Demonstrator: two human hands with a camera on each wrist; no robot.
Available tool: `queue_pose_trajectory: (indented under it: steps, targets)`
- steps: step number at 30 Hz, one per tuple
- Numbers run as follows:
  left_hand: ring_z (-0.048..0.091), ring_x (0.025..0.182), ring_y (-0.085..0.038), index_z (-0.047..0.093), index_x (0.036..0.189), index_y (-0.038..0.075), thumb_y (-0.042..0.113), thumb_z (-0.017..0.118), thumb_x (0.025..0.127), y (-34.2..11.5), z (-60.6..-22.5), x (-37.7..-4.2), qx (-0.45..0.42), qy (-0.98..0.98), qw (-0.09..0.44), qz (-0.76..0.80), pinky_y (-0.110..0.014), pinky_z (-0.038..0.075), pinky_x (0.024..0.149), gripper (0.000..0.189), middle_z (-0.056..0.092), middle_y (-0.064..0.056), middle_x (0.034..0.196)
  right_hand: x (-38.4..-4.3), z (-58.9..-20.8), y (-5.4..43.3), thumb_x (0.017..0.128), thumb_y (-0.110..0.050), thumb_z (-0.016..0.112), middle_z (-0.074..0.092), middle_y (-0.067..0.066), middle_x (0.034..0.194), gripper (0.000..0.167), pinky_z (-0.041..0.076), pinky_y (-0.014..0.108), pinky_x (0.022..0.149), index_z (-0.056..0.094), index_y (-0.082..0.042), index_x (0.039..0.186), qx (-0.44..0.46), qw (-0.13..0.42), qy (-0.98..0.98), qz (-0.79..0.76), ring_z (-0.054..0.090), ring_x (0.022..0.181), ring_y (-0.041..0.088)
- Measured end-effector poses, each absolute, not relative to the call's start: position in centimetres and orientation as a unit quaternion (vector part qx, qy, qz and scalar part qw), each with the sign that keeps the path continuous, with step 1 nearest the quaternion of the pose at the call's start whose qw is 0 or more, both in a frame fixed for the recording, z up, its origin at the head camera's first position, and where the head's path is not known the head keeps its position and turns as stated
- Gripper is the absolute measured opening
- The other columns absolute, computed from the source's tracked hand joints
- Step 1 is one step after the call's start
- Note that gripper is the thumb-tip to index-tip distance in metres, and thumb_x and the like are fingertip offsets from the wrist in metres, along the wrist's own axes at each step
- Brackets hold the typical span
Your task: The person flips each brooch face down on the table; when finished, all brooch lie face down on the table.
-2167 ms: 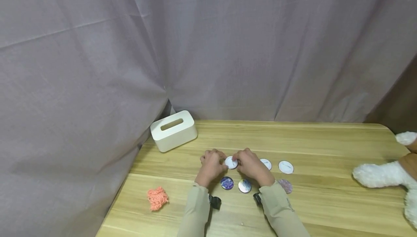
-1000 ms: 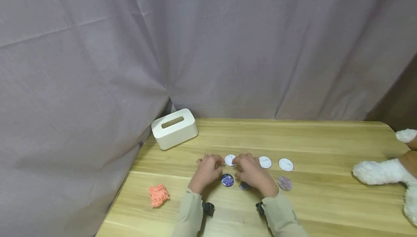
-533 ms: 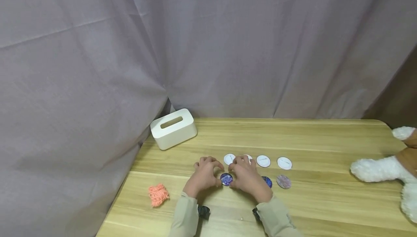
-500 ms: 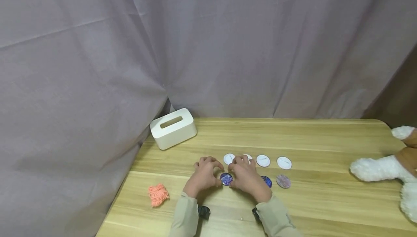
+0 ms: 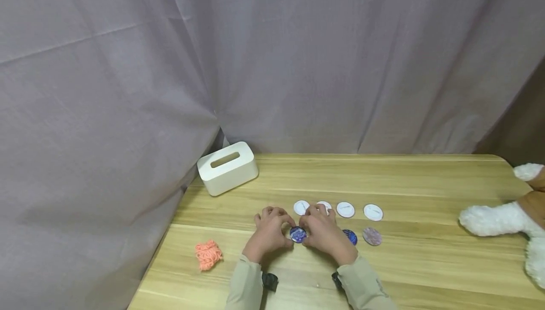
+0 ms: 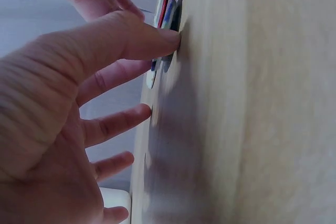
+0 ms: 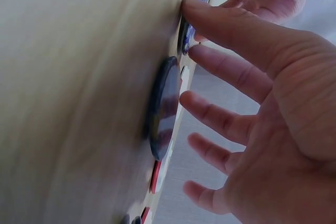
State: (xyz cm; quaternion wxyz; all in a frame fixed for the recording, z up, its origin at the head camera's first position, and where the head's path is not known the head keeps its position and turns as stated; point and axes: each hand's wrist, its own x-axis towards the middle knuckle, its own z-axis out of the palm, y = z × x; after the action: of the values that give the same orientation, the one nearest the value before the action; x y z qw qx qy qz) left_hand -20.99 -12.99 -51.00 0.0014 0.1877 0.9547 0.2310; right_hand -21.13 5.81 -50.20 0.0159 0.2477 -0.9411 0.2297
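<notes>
A purple-blue button badge [image 5: 298, 234] lies face up on the wooden table between my two hands. My left hand [image 5: 271, 232] pinches its left edge with thumb and index finger, the other fingers spread. On the opposite edge, the thumb and index finger of my right hand [image 5: 322, 232] pinch it too. Beneath the right palm, another dark-rimmed badge [image 7: 166, 109] shows in the right wrist view; in the head view the hand covers it. A blue badge [image 5: 350, 237] and a pink one [image 5: 372, 236] continue this row to the right.
Behind runs a row of badges with white pin backs up, among them one at the left [image 5: 301, 207] and one at the right [image 5: 373, 212]. A white tissue box [image 5: 227, 169] stands back left, coral yarn [image 5: 208, 255] front left. A plush toy [image 5: 496, 220] sits far right.
Both hands have come from a white-backed badge in the rear row toward me to the purple-blue badge. Over the last half second their fingertips have closed in on its edges.
</notes>
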Motion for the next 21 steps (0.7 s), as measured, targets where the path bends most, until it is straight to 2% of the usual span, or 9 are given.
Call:
queue_pose_trajectory:
  steps: [8, 11, 15, 21]
  targets:
    - [0.041, 0.126, -0.041, 0.078, 0.096, 0.020, 0.020, 0.087, 0.066, -13.06, -51.26, -20.76, 0.190, 0.950, -0.020, 0.246, -0.070, 0.026, 0.097, 0.032, 0.061, -0.010, 0.126, -21.28, -50.20, 6.23, 0.068, -0.013, 0.089, 0.060, 0.003, 0.106, 0.023, 0.030, 0.070, 0.098, 0.075, -0.016, 0.087, 0.266, 0.020, -0.934, 0.237, 0.047, 0.116, 0.038]
    - [0.039, 0.127, -0.043, 0.079, 0.088, 0.020, 0.019, 0.086, 0.068, -13.11, -51.45, -20.82, 0.181, 0.946, -0.033, 0.265, -0.071, 0.024, 0.097, 0.022, 0.062, -0.010, 0.125, -21.47, -50.28, 6.41, 0.073, -0.013, 0.087, 0.060, 0.001, 0.104, 0.015, 0.030, 0.067, 0.098, 0.075, -0.018, 0.080, 0.270, 0.020, -0.932, 0.242, 0.048, 0.114, 0.036]
    - [0.039, 0.127, -0.043, 0.079, 0.081, 0.020, 0.018, 0.085, 0.070, -13.17, -51.55, -20.90, 0.175, 0.943, -0.041, 0.280, -0.072, 0.021, 0.098, 0.013, 0.063, -0.008, 0.122, -21.56, -50.11, 6.57, 0.077, -0.010, 0.084, 0.061, 0.000, 0.101, 0.015, 0.031, 0.065, 0.097, 0.072, -0.019, 0.073, 0.276, 0.021, -0.931, 0.239, 0.050, 0.111, 0.033]
    - [0.043, 0.124, -0.039, 0.080, 0.083, 0.017, 0.019, 0.084, 0.074, -13.06, -51.53, -20.90, 0.182, 0.943, -0.044, 0.274, -0.076, 0.021, 0.097, 0.010, 0.065, -0.006, 0.118, -21.29, -49.71, 6.56, 0.079, -0.011, 0.083, 0.063, 0.000, 0.102, 0.012, 0.030, 0.065, 0.099, 0.075, -0.018, 0.083, 0.273, 0.015, -0.929, 0.248, 0.051, 0.114, 0.035]
